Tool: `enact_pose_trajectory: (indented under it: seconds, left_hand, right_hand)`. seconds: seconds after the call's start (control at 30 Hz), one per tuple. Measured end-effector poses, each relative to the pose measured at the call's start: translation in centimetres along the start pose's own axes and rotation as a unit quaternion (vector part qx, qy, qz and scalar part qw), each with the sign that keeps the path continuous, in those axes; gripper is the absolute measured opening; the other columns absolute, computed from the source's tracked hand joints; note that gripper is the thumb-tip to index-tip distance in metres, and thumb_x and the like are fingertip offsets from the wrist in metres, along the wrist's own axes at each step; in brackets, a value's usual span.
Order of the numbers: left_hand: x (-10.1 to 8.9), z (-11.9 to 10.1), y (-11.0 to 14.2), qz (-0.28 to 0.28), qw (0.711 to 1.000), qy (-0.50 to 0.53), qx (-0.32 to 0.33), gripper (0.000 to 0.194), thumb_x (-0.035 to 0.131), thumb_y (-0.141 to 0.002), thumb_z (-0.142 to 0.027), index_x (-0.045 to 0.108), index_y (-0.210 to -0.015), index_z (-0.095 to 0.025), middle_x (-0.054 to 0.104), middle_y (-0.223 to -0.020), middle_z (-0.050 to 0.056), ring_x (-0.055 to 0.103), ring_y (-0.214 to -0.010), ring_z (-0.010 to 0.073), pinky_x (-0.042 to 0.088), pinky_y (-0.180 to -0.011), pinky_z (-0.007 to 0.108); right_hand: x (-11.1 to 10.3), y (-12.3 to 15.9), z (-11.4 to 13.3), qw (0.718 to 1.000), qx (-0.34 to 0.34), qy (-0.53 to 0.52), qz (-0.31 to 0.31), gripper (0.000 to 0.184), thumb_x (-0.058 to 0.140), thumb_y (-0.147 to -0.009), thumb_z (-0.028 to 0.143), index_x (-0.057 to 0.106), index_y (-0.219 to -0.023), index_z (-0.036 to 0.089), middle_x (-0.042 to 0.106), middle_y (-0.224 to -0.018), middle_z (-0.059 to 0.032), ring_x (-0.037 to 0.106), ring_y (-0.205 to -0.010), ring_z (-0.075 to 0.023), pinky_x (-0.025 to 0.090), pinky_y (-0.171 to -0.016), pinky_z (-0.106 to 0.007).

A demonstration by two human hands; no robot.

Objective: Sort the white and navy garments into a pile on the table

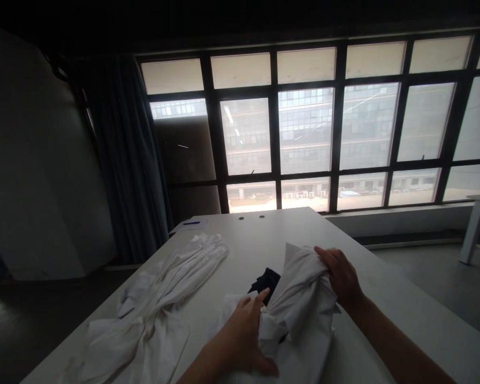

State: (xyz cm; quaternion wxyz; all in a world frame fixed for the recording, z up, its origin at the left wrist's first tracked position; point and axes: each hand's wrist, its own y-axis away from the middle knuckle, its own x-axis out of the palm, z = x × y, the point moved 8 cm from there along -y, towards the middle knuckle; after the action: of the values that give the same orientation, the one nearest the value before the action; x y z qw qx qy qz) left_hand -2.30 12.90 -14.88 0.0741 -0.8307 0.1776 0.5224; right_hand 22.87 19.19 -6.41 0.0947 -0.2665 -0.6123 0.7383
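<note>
Right hand (340,274) clamped on top of bunched white cloth (300,304); left hand (240,333) gripping its near side. Firm, even hold suits gathered fabric. Dark garment (266,282) just beyond grip; second white garment (152,309) left of grip on white table (264,240).

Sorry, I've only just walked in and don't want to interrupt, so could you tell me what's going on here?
A person is handling a bunched white cloth with both bare hands. Their left hand holds it on the near side, and their right hand grips its upper edge. A dark cloth lies partly hidden behind it. To the left, a twisted white garment lies on the white table, and a pen rests on paper at the far end.
</note>
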Motion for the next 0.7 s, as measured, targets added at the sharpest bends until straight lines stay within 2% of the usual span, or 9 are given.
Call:
enact_pose_trajectory:
  seconds: [0.1,0.17,0.23,0.33,0.43,0.5,0.57,0.6,0.7]
  left_hand:
    - [-1.9,-0.4,-0.1,-0.012,0.996,-0.083,-0.023,0.08,0.083,-0.06,-0.038,0.052,-0.134,-0.028,0.066,-0.123,0.005,0.061,-0.114,0.0302,0.037,-0.108,0.045]
    - [-4.5,-0.3,-0.1,-0.041,0.984,-0.163,-0.051,0.054,0.07,-0.068,-0.025,0.061,-0.121,-0.026,0.069,-0.114,0.005,0.062,-0.108,0.0286,0.038,-0.102,0.044]
    - [-8.0,-0.3,0.4,-0.102,0.965,-0.229,-0.077,0.054,0.062,-0.068,-0.016,0.063,-0.122,-0.024,0.068,-0.117,0.006,0.059,-0.114,0.0288,0.036,-0.104,0.045]
    - [-12.7,-0.7,2.0,-0.177,0.946,-0.256,-0.091,0.058,0.057,-0.071,-0.013,0.061,-0.127,-0.025,0.067,-0.122,0.006,0.057,-0.119,0.0261,0.029,-0.112,0.043]
    - [-15.0,-0.8,3.8,-0.146,0.958,-0.217,-0.114,0.051,0.059,-0.075,-0.021,0.061,-0.126,-0.028,0.071,-0.114,0.005,0.065,-0.107,0.0267,0.042,-0.098,0.039]
    - [-16.0,-1.1,5.0,-0.124,0.967,-0.182,-0.127,0.048,0.061,-0.075,-0.024,0.063,-0.123,-0.031,0.073,-0.11,0.003,0.068,-0.101,0.0275,0.047,-0.084,0.034]
    - [-17.1,-2.2,6.0,-0.117,0.976,-0.146,-0.114,0.05,0.064,-0.074,-0.024,0.064,-0.124,-0.031,0.073,-0.112,0.002,0.068,-0.103,0.0273,0.048,-0.083,0.032]
    - [-17.5,-2.8,6.6,-0.112,0.981,-0.122,-0.102,0.053,0.066,-0.074,-0.024,0.063,-0.126,-0.031,0.072,-0.115,0.002,0.067,-0.105,0.0267,0.048,-0.086,0.032]
    - [-18.1,-4.8,8.0,-0.072,0.994,-0.043,-0.065,0.061,0.07,-0.077,-0.027,0.058,-0.136,-0.031,0.067,-0.127,0.003,0.065,-0.112,0.0256,0.05,-0.092,0.031]
  right_hand:
    - [1.1,0.2,-2.5,0.993,0.022,0.093,0.071,0.053,0.04,-0.09,0.002,0.058,-0.136,0.02,0.056,-0.098,-0.0085,0.053,-0.092,-0.0198,0.043,-0.082,-0.034]
    - [1.9,0.4,-4.1,0.976,0.067,0.161,0.133,0.048,0.046,-0.086,0.005,0.067,-0.124,0.024,0.057,-0.098,-0.0082,0.052,-0.093,-0.0227,0.04,-0.085,-0.038]
    - [2.7,0.8,-5.5,0.945,0.151,0.206,0.205,0.042,0.05,-0.084,0.011,0.071,-0.117,0.027,0.059,-0.1,-0.0083,0.053,-0.09,-0.0231,0.038,-0.079,-0.036]
    - [4.1,2.2,-6.0,0.885,0.285,0.17,0.327,0.031,0.048,-0.087,0.02,0.072,-0.105,0.027,0.062,-0.093,-0.0066,0.055,-0.076,-0.0187,0.034,-0.067,-0.03]
    - [5.6,3.0,-4.3,0.848,0.355,0.008,0.392,0.03,0.044,-0.082,0.017,0.071,-0.095,0.023,0.065,-0.082,-0.005,0.06,-0.076,-0.0179,0.036,-0.066,-0.027]
    - [6.4,3.2,-3.1,0.806,0.417,-0.155,0.391,0.039,0.041,-0.077,0.016,0.069,-0.103,0.021,0.065,-0.075,-0.0034,0.061,-0.071,-0.0171,0.04,-0.064,-0.025]
    - [6.6,2.7,-2.4,0.761,0.48,-0.28,0.333,0.048,0.04,-0.075,0.018,0.064,-0.116,0.02,0.065,-0.074,-0.0017,0.062,-0.066,-0.0171,0.044,-0.061,-0.024]
    - [6.4,2.0,-2.3,0.763,0.495,-0.306,0.282,0.05,0.041,-0.075,0.02,0.062,-0.12,0.019,0.066,-0.079,-0.0018,0.063,-0.069,-0.0177,0.047,-0.063,-0.025]
    - [4.5,-1.2,-1.8,0.842,0.442,-0.292,0.098,0.049,0.046,-0.074,0.019,0.061,-0.12,0.02,0.067,-0.107,-0.0044,0.064,-0.098,-0.0198,0.051,-0.083,-0.028]
